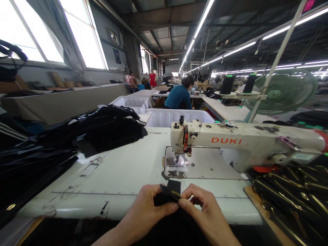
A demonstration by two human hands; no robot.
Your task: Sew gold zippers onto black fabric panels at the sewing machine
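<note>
Both hands meet at the front edge of the sewing table, close before the machine. My left hand grips the folded end of a black fabric piece between thumb and fingers. Against the right side of that fold, my right hand pinches its edge, thumb and forefinger together. A gold zipper shows along the fold, and a short black tab sticks up behind it. The rest of the piece hangs toward me, dark and hard to make out. Just beyond stands the white sewing machine, its needle above the metal plate, with no fabric under it.
A heap of black fabric pieces covers the table's left. At right lie several black strips with gold zippers. White bins stand behind the table. Black thread cones and a green fan rise at right. A person in blue sits farther back.
</note>
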